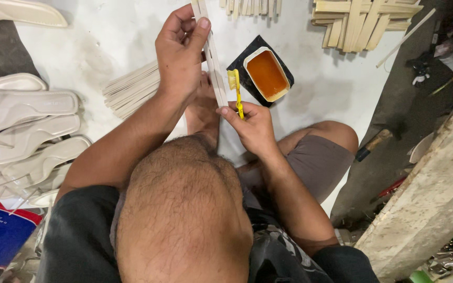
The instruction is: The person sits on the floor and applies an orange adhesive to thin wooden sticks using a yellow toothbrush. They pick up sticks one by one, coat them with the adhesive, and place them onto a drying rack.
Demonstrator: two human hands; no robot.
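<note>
My left hand (180,50) grips a pair of long pale strips (213,57) near their top end, holding them upright over the white sheet. My right hand (251,126) holds a yellow toothbrush (236,90) by its handle, bristles up beside the strips, thumb touching the strips' lower end. An open cream tub of amber glue (266,74) stands on a black pad just right of the brush. My bare knee and foot lie under the hands.
A fan of similar strips (131,89) lies left of my left hand. More strips (360,23) are stacked at the top right. White shoe insoles (27,131) pile up on the left. A rough plank (431,194) and a hammer handle (373,144) lie at right.
</note>
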